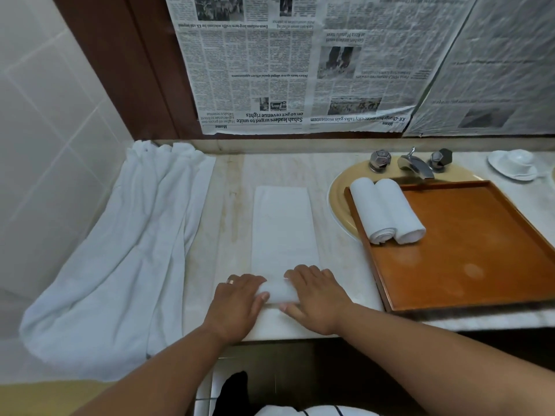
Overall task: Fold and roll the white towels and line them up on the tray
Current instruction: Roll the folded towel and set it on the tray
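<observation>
you are in the rolling step, on what looks like the third towel. the long folded white towel (283,226) lies flat on the pale marble table (228,205) straight in front of you, between the pile of loose white towels (120,235) at your left and the orange-brown wooden tray (480,241) at your right. its long axis runs directly away from you towards the wall, and only its near end is wound up, into a short thick roll lying crosswise under your palms. your left hand (240,298) and right hand (315,295) sit side by side on that roll, fingers (306,270) bent over its far side and thumbs tucked against its near side, so both hold the towel and nothing else. most of the strip is not yet taken up, so i judge this roll barely begun. the next move calls for an even forward push from both hands, the cloth drawn snug and the roll square to the strip's edges so it does not cone. the two rolled white towels (387,211) lie touching each other in the tray's far left corner, long axes along its left rim; the new roll will likely need a quarter turn to lie beside them.
</observation>
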